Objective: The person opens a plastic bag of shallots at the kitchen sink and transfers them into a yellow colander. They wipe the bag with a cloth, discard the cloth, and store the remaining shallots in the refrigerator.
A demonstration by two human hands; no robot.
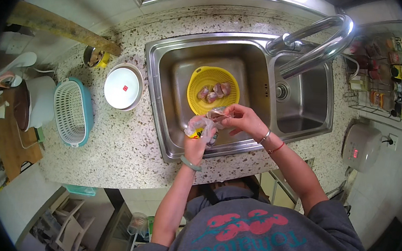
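Above the sink (175, 82), bag (204, 124) clutched in left fingers (194, 120), right fingers (236, 110) pinching its edge

The single view comes from a wide fisheye camera on the person's head. It faces steeply down, over the sink (257, 82) and the surface (105, 167) around it. The left hand (199, 130) and right hand (245, 121) are rather near, about the middle; the shirt (267, 243) fills much of the lower part.

The left hand (196, 141) is gripping above the near edge of the sink (177, 79), its forearm (175, 193) reaching forward; the right hand (246, 122) is pinching over the sink, its forearm slanting inward
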